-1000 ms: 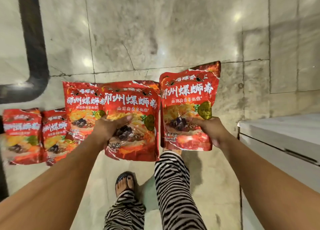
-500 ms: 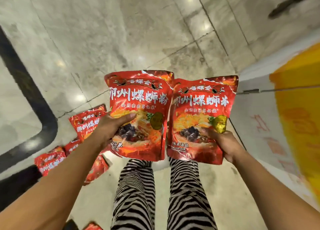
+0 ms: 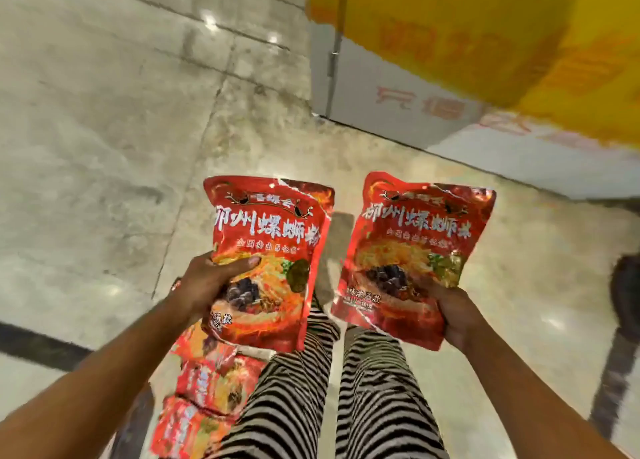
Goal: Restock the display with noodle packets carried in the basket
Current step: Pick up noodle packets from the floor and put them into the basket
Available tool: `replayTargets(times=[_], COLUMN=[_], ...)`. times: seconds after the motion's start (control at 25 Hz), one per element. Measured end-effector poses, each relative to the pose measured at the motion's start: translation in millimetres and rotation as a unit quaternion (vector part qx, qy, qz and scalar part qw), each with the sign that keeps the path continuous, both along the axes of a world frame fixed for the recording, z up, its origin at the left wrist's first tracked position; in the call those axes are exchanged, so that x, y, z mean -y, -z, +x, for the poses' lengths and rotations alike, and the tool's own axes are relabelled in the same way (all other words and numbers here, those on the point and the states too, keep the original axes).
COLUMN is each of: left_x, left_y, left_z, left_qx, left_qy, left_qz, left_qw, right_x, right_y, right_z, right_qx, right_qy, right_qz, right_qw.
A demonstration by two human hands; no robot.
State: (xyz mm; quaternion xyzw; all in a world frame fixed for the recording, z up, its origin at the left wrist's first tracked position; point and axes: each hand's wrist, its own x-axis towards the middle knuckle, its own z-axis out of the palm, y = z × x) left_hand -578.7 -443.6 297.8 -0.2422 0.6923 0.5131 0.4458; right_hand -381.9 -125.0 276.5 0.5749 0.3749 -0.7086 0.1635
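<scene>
On my feed both bare forearms reach in from the lower corners and converge toward the middle, each hand carrying one red noodle packet above the pale stone floor (image 3: 104,147). The left hand (image 3: 207,282) clamps the left packet (image 3: 270,237) at its left edge, about halfway down: the thumb lies flat across the printed front and points to the right, while the fingers go behind the packet where I cannot see them. The right hand (image 3: 457,316) pinches the right packet (image 3: 415,237) by its lower right corner, thumb on the front, palm cupped under the edge, the other fingers hidden behind. Both packets face me with their white lettering at the top. The left one stands close to upright, and the right one leans with its top toward the right. They are side by side but apart, with a strip of floor showing between them. Below the packets I see the person's legs in black-and-white striped trousers (image 3: 374,389). A row of more red packets (image 3: 207,389) lies on the floor just beside the left leg, partly covered by the left forearm. At the top right stands a blurred yellow display (image 3: 485,43) with red lettering on a white base (image 3: 381,102), well apart from both held packets. A dark band (image 3: 34,344) crosses the floor at the left.
</scene>
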Motion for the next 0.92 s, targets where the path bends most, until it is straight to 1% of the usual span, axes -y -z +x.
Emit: replayTargets(times=[0.16,0.32,0.44,0.52,0.56,0.68,0.92], left_x=[-80.1,-188.1,-266.6,-311.6,-335.3,-402.3,-514.1], left_y=[2.5,-2.9,-7.3,-8.9,-11.6,-18.7,-28.0], left_z=[13.2,54.1,108.8,153.3,180.8,266.4,403.3], left_qx=[0.016,0.011,0.009,0.008,0.009,0.013,0.026], left_qy=[0.135,0.284,0.367,0.407,0.426,0.467,0.522], left_qz=[0.009,0.026,0.043,0.049,0.051,0.062,0.080], left_qw=[0.991,0.958,0.929,0.912,0.903,0.882,0.849], right_x=[-27.8,-57.4,-76.2,-86.3,-92.4,-113.4,-152.7], right_y=[-2.7,-2.4,-6.5,-6.6,-6.9,-11.7,-35.4], right_z=[96.8,206.3,290.2,346.6,377.1,465.6,601.1], right_qx=[0.011,0.023,-0.042,-0.074,-0.073,-0.028,0.015], right_qy=[0.082,0.206,0.291,0.342,0.370,0.438,0.480], right_qz=[0.022,0.043,0.039,0.031,0.027,0.018,0.026], right_qw=[0.996,0.977,0.955,0.936,0.926,0.899,0.877])
